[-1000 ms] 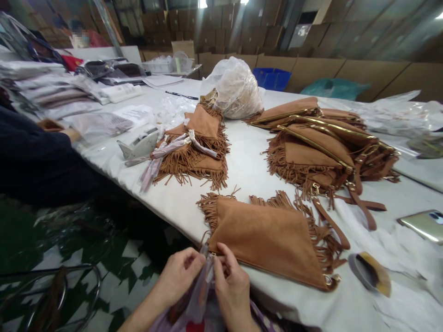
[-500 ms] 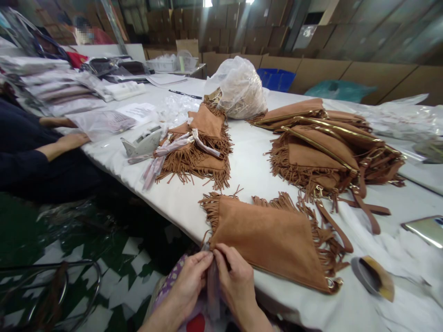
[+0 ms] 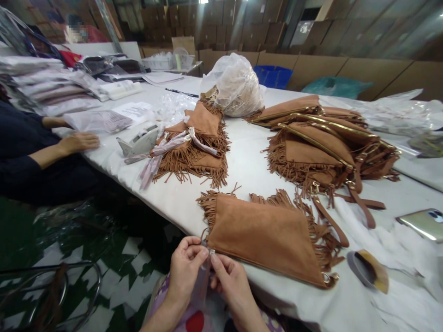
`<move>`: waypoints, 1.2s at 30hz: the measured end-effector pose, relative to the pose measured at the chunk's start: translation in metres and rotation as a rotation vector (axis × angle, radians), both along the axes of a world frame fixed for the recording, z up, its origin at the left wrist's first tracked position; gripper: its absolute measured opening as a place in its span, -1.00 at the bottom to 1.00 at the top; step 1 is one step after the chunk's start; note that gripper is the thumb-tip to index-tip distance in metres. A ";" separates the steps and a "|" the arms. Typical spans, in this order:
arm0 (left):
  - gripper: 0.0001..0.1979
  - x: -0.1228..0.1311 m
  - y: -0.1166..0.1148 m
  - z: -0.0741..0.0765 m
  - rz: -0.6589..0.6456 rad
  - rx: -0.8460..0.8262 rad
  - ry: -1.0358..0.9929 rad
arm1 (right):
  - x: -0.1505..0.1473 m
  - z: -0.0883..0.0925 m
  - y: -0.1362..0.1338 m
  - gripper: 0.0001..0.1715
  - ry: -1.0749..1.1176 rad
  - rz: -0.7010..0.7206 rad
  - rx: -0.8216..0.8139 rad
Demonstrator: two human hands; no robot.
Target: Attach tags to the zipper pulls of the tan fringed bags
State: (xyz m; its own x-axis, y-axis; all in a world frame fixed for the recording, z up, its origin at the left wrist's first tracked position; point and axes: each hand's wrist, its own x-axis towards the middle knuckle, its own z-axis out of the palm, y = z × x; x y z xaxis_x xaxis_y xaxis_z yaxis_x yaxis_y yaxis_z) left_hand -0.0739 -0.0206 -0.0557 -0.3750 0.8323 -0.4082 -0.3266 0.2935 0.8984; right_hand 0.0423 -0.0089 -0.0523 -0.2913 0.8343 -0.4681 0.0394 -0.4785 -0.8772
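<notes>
Strap (image 3: 204, 280) seems easier to work by surface's (image 3: 244, 157) near edge: left hand (image 3: 187, 263) and right hand (image 3: 231, 278), pinching it, parted slightly.

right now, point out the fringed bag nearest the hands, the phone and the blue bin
Fringed bag (image 3: 261, 235), head view, middle of its brown panel
Phone (image 3: 420, 224), head view, on its back
Blue bin (image 3: 272, 78), head view, on its near side

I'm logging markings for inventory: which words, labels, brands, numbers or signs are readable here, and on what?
No text can be read.
White sheet: apparent print, too blurred.
Plastic-wrapped packet beside it: possible print, too blurred.
Stacked boxes: pale marks, too small.
Brown fringed bag: no lettering visible.
</notes>
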 end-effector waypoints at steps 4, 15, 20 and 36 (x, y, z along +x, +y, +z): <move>-0.62 -0.004 0.004 0.002 -0.053 0.088 0.190 | -0.009 -0.010 0.006 -0.45 0.055 -0.066 -0.045; -0.60 -0.006 -0.015 0.003 -0.267 -0.137 -0.209 | -0.013 -0.015 0.004 -0.51 0.163 -0.139 -0.087; -0.59 -0.005 -0.011 -0.001 -0.193 -0.163 -0.098 | -0.011 -0.010 0.007 -0.48 0.069 -0.131 -0.086; -0.60 0.000 -0.014 -0.009 -0.096 -0.110 -0.205 | -0.018 -0.010 0.008 -0.61 0.149 -0.254 -0.251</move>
